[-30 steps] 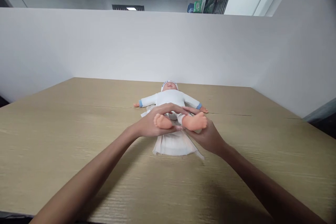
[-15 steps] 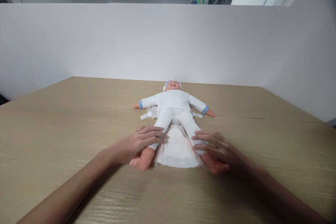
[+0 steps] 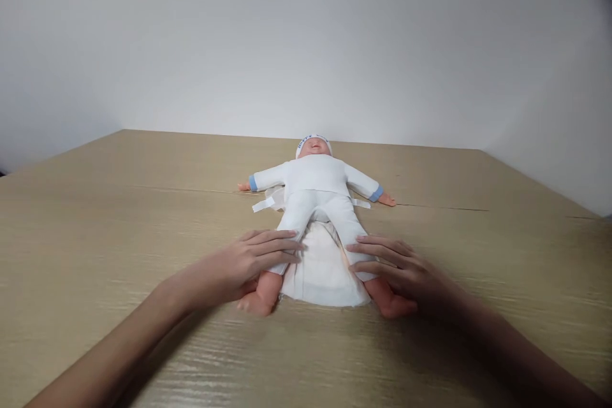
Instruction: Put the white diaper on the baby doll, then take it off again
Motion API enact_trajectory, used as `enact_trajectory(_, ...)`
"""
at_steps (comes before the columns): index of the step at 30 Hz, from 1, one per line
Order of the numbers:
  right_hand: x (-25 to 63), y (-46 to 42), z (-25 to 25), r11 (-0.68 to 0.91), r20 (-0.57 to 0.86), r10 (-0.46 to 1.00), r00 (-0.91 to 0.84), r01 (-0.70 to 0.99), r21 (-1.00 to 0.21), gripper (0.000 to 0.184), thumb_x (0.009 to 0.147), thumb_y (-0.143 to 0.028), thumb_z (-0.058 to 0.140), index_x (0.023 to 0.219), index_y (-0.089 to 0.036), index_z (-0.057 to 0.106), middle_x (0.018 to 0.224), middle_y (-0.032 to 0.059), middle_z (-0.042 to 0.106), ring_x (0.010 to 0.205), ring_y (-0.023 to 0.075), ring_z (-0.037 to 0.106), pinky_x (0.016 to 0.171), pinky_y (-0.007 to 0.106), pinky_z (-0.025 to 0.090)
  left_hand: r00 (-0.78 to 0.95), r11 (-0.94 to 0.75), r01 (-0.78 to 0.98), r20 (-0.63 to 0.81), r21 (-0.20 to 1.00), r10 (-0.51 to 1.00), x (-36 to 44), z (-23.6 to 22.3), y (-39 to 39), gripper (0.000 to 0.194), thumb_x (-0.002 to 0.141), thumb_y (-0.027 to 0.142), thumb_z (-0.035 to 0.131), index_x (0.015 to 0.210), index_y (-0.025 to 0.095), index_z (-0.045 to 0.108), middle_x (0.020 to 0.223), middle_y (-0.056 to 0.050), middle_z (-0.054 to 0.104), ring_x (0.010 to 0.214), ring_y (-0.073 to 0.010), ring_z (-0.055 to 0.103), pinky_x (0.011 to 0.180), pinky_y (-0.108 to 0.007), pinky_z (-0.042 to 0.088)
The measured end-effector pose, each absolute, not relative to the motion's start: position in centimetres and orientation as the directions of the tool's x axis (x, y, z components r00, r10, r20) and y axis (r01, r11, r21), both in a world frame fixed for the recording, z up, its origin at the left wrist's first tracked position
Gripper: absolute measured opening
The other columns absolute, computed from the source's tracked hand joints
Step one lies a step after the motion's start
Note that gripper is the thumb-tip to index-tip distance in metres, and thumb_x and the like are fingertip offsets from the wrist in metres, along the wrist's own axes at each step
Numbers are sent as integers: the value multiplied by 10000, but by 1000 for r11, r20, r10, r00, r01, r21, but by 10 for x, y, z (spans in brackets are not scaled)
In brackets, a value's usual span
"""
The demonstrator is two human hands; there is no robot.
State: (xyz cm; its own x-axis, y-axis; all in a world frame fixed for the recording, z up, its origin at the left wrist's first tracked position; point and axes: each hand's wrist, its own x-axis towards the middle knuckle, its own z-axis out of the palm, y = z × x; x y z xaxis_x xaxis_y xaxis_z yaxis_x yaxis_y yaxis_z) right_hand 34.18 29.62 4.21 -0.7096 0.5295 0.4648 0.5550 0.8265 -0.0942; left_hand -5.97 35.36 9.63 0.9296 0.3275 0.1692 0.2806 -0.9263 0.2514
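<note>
A baby doll in white clothes with blue cuffs and a printed white cap lies on its back, arms spread, legs apart, feet toward me. Beneath its hips and between its legs is an unfolded white diaper, with fastening tabs sticking out at both sides of the waist. My left hand lies across the doll's lower leg on the left, fingers stretched out over the trouser leg. On the other lower leg rests my right hand, its fingers extended and slightly apart. Both thumbs are mostly hidden.
The doll lies on a wood-grain table with a thin seam running across it. A white partition rises behind the table and continues along the sides.
The view has tipped slightly downward, so less ceiling shows. Both hands stay on the doll's legs with almost no movement, and the diaper lies as before.
</note>
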Motion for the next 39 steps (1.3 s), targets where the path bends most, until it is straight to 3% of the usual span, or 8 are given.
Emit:
enact_trajectory(11,350,298,50,767,380,638,-670,507,-393,388,1119,-253,554,1454,-370,710,1609,22,621,1534,237,544,1280,443,480,912,-851,300,131,431,388,-62,97,352,649,1030,68,595,1608,352,510,1679,-37,538,1638,-255,385,1312,-506,420)
enact_trajectory(16,348,292,62,716,298,684,-666,534,-450,416,1150,-234,440,1409,-381,730,1585,13,646,1526,233,555,1355,580,331,869,-759,359,101,544,484,-56,106,343,488,1113,145,430,1527,354,583,1622,-14,592,1617,-229,417,1285,-450,459)
enact_trajectory(19,337,280,73,671,256,734,-630,610,-422,386,1135,-308,504,1488,-348,653,1573,49,653,1529,259,550,1368,627,265,832,-760,414,131,502,539,-45,109,333,331,1109,343,535,1422,300,632,1486,-64,676,1543,-296,503,1246,-489,480)
enact_trajectory(23,316,266,72,682,304,731,-611,676,-280,601,1042,-489,679,1597,-318,523,1552,96,651,1539,318,528,1350,660,291,775,-762,497,181,416,605,-27,100,318,566,919,624,772,1308,245,616,1470,-142,645,1401,-385,578,1128,-545,539)
enact_trajectory(27,299,260,58,662,382,721,-578,737,-135,787,958,-557,759,1627,-255,475,1531,153,642,1509,382,541,1319,710,326,722,-751,571,231,331,652,-14,85,310,408,906,388,791,1204,221,569,1402,-160,639,1354,-388,568,1117,-571,523)
enact_trajectory(31,288,261,45,628,439,707,-554,777,-31,630,989,-278,672,1594,-198,513,1451,176,668,1464,373,574,1290,678,394,700,-744,604,256,286,667,-9,77,307,203,949,197,646,1127,227,552,1307,-143,654,1341,-364,553,1100,-551,527)
enact_trajectory(35,284,265,39,617,505,673,-540,787,20,544,948,-67,535,1462,-213,636,1332,151,726,1380,341,632,1231,613,473,671,-725,604,279,332,687,-10,82,312,65,1027,265,581,1085,236,583,1235,-120,685,1252,-349,578,1030,-530,537)
enact_trajectory(39,286,277,51,587,485,741,-464,799,-132,382,1003,-103,486,1284,-247,700,1180,115,757,1140,295,713,1017,479,596,604,-652,560,286,512,744,-12,98,322,226,1102,397,485,1047,242,640,1086,-75,713,1075,-293,627,954,-467,537)
